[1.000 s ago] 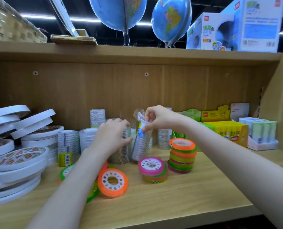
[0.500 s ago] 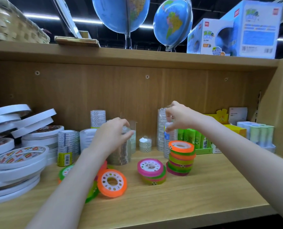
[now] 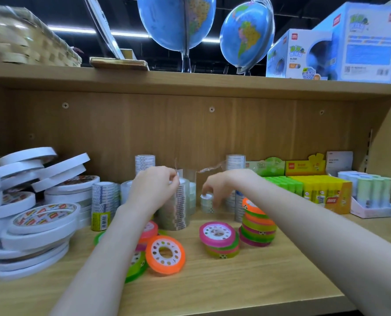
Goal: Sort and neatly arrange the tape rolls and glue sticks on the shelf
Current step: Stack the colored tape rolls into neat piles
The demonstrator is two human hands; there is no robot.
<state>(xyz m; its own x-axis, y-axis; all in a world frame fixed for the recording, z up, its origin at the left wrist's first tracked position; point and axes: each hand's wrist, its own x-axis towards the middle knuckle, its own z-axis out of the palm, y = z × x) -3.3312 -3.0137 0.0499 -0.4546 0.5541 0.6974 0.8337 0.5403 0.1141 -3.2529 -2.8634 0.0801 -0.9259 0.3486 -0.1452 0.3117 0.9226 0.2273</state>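
My left hand [image 3: 153,190] grips the top of a tall wrapped stack of clear tape [image 3: 178,210] standing mid-shelf. My right hand [image 3: 219,183] reaches down just right of it, fingertips pinching a small clear tape roll [image 3: 207,201]. In front lie neon rolls: an orange one [image 3: 165,254] leaning on green ones, a pink-topped pile [image 3: 218,236] and a taller leaning pile [image 3: 257,226]. At the right stand green glue sticks [image 3: 283,185], a yellow glue stick box [image 3: 322,192] and pale sticks in a tray [image 3: 372,192].
Large white tape rolls [image 3: 39,220] are piled unevenly at the far left. More clear tape stacks [image 3: 104,201] stand along the back panel, one [image 3: 235,161] behind my right wrist. The top board [image 3: 190,80] above carries globes, boxes and a basket.
My right hand set the wrapped clear stack down at the back by the glue sticks, then moved left and down onto the small roll. My left hand stayed on its stack.
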